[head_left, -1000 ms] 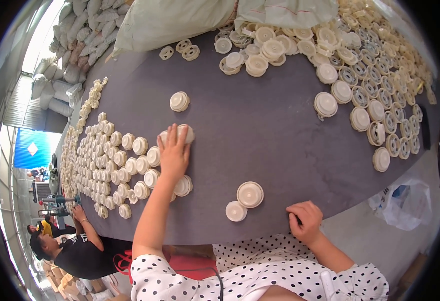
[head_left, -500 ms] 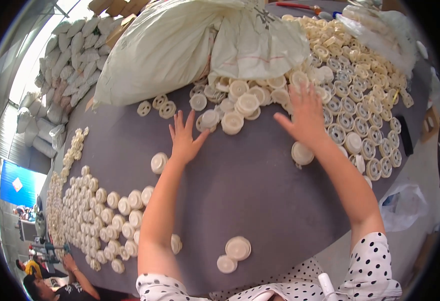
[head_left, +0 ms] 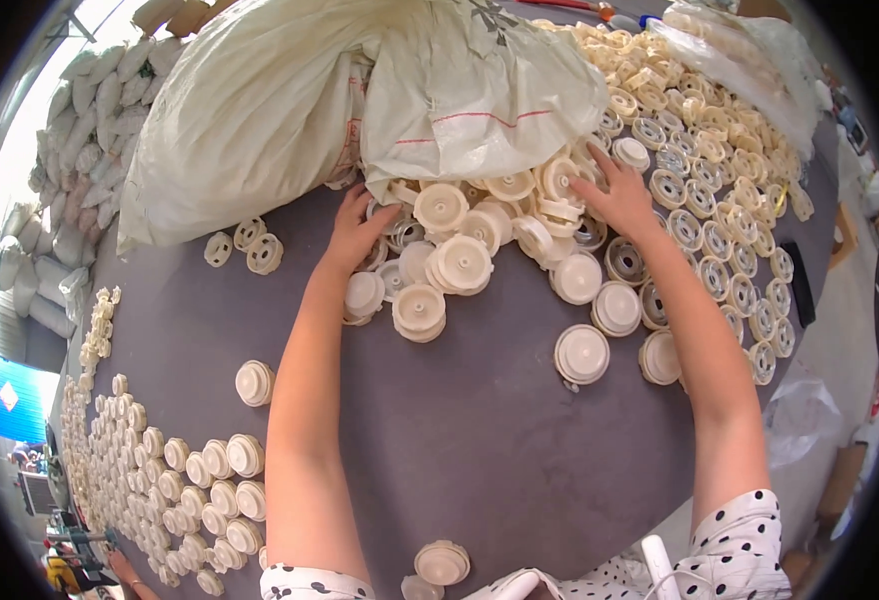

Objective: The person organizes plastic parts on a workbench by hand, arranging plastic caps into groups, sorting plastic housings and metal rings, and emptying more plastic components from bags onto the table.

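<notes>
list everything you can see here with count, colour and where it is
table: one, dark grey, fills the middle of the view
woven sack: one large, off-white, at the far edge, mouth open over the pile
loose plastic caps: many, cream, heaped below the sack mouth
ring-shaped plastic parts: many, cream, spread along the far right
sorted caps: many, cream, packed in rows at the near left
clear plastic bag: one, off the table's right edge
stacked sacks: several, white, background far left
left hand: flat on the caps by the sack mouth
right hand: spread over the caps on the pile's right side
</notes>
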Motion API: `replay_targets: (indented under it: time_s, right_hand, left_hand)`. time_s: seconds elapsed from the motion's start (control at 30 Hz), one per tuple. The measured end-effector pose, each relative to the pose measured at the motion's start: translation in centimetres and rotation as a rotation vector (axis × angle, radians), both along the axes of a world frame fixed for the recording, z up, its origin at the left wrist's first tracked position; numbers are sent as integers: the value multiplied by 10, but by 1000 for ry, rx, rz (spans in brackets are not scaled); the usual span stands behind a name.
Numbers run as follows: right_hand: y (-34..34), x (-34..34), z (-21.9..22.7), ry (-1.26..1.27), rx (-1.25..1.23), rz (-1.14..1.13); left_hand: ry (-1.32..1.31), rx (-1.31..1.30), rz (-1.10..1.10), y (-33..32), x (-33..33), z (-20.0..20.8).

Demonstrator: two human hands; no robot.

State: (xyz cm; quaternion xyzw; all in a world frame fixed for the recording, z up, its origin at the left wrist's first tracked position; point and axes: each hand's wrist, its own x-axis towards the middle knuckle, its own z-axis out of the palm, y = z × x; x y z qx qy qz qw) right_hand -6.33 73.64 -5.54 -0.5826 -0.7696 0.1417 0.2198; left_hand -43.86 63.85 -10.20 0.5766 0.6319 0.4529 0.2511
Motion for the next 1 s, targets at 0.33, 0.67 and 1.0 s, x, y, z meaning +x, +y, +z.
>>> replay_targets:
  time_s: [0.33,0.67,1.0]
  right_hand:
    - [-70,-25,-2,38,-20,239]
    - [-148,-55,0,27,-82,453]
    - [-157,-24,2,196,-67,433]
  left_hand:
    - [-149,-76,-68,-52,55,9]
    - [44,-155,58,-110,63,30]
    - [-323,-186,-7,-126,76,38]
